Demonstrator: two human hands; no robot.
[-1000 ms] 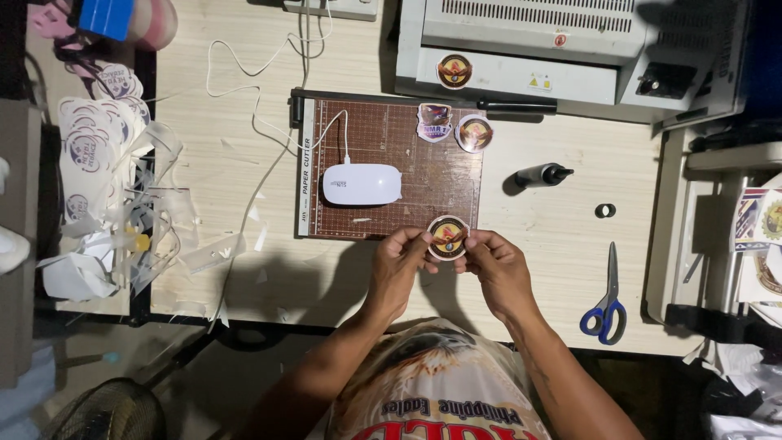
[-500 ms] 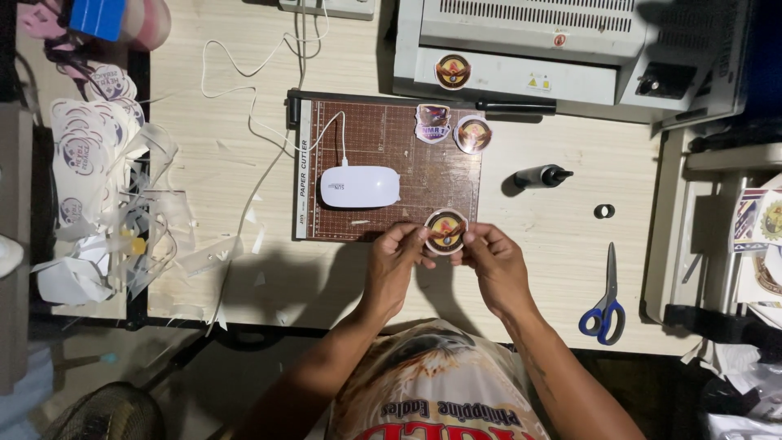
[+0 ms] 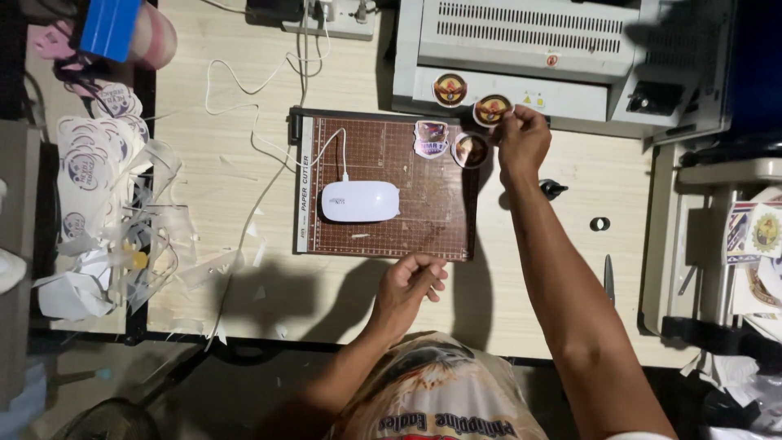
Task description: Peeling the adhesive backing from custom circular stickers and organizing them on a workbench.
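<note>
A pale wooden table [image 3: 244, 187] is seen from above, with a grey laminating machine [image 3: 538, 49] along its far edge. A brown paper cutter mat [image 3: 391, 191] is laid in front of the machine, and a white oval device [image 3: 360, 201] on a cord is set on the mat. A heap of clear offcuts and printed sheets [image 3: 98, 212] is piled at the left edge.

A round badge sticker [image 3: 492, 109] is pinched in the fingertips of the right hand [image 3: 523, 140] at the machine's front lip, beside another round sticker [image 3: 450, 89]. A shield-shaped sticker [image 3: 431, 138] and a round one [image 3: 471, 150] are laid on the mat just below. The left hand [image 3: 409, 285] is loosely curled and empty at the mat's near edge. A black marker [image 3: 552, 190] is partly hidden by the right forearm.
</note>
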